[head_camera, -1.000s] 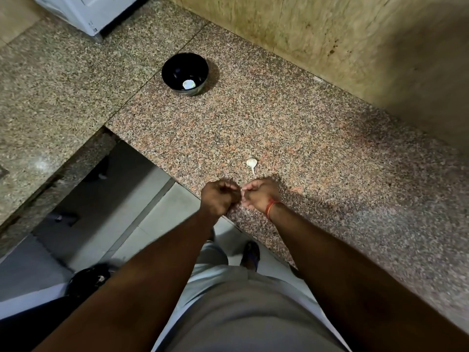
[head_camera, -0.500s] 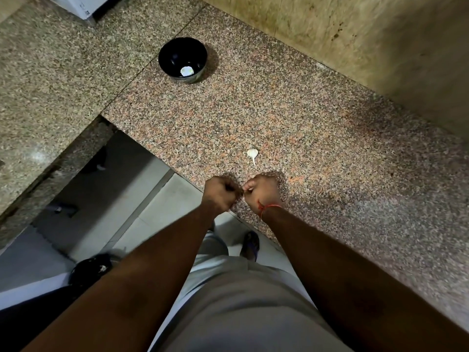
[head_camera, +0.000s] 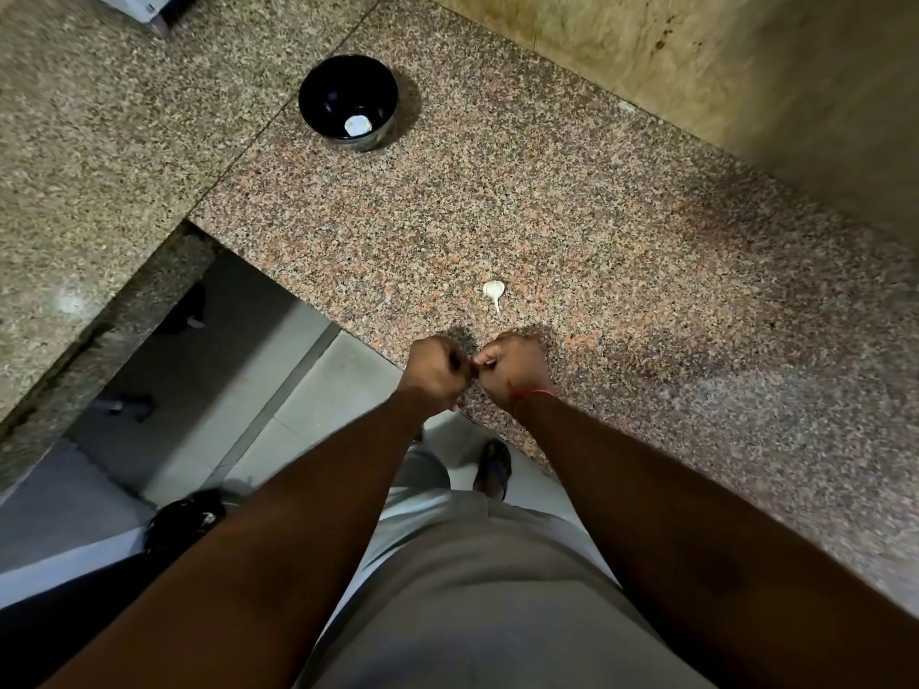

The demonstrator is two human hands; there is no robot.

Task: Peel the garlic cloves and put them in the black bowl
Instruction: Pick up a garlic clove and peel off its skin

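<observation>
Both of my hands hover over the front edge of the granite counter (head_camera: 621, 231). My left hand (head_camera: 433, 374) and my right hand (head_camera: 513, 369) have curled fingers, and their fingertips meet around a small garlic clove that they almost wholly hide. A red thread circles my right wrist. One white garlic clove with a thin tail (head_camera: 494, 289) lies on the counter just beyond my hands. The black bowl (head_camera: 318, 79) stands far back to the left, with one pale peeled clove (head_camera: 357, 125) inside it.
A stone wall (head_camera: 696, 67) rises behind the counter on the right. A second granite slab (head_camera: 89, 141) joins on the left, with a white appliance (head_camera: 141, 5) at its far end. Below the counter edge are floor tiles, my sandalled foot (head_camera: 492, 467) and a dark bin (head_camera: 184, 519).
My hands stay pressed together at the counter edge, twisting slightly. The camera has tilted, so the bowl and the loose clove sit a little differently in view.
</observation>
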